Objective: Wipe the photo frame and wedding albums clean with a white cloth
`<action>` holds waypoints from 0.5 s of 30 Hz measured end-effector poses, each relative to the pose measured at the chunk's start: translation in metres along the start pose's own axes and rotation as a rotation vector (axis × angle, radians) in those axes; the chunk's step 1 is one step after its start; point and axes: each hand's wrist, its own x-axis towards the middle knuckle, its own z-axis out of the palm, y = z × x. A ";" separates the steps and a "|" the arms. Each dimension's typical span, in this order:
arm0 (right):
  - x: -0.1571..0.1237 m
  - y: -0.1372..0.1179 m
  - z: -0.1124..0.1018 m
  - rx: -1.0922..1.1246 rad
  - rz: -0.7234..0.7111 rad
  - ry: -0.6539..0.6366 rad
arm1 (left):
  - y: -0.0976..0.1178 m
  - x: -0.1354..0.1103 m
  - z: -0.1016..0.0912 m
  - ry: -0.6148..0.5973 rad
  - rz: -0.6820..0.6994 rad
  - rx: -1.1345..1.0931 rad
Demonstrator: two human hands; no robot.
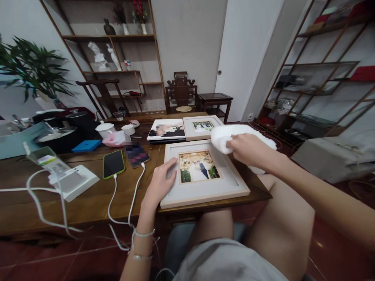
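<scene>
A light wooden picture frame [205, 191] with a wedding photo lies flat at the near edge of the dark wooden table [88, 199]. My left hand [161, 181] rests flat on the frame's left border, fingers spread. My right hand [249, 150] grips a white cloth [225, 136] over the frame's upper right corner. Behind it lie a smaller framed photo [202, 127] and a photo print [166, 129].
A green-cased phone [113, 164] and a second phone [136, 155] lie charging on white cables [133, 195]. A white box [73, 181], blue case [86, 146], pink bag, cups and pots crowd the table's left. Shelves line both walls; a carved chair stands behind.
</scene>
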 end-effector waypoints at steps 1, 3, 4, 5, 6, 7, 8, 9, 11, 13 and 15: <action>0.004 -0.004 0.005 0.021 -0.048 -0.052 | 0.000 0.000 0.000 0.001 -0.001 -0.005; 0.003 -0.014 0.011 0.058 -0.134 -0.136 | 0.000 0.000 0.000 0.005 -0.009 -0.010; 0.000 -0.019 0.011 0.067 -0.168 -0.150 | 0.001 0.000 0.000 0.006 -0.013 -0.009; -0.006 -0.025 0.009 0.072 -0.194 -0.153 | 0.001 0.000 0.000 0.006 -0.015 -0.009; -0.012 -0.031 0.006 0.080 -0.222 -0.151 | 0.001 0.001 0.000 0.006 -0.015 -0.008; -0.019 -0.036 0.002 0.095 -0.256 -0.150 | 0.001 0.001 0.000 0.005 -0.014 -0.006; -0.026 -0.042 -0.002 0.114 -0.295 -0.146 | 0.002 0.001 0.001 0.003 -0.013 -0.005; -0.032 -0.048 -0.006 0.136 -0.334 -0.136 | 0.002 0.001 0.001 0.002 -0.013 -0.002; -0.040 -0.060 -0.012 0.171 -0.395 -0.101 | 0.002 0.001 0.002 0.005 -0.012 0.002; -0.041 -0.072 -0.017 0.190 -0.435 -0.067 | 0.001 0.000 0.003 0.013 -0.006 0.004; -0.036 -0.084 -0.020 0.200 -0.472 -0.051 | 0.001 0.000 0.003 0.026 0.002 -0.001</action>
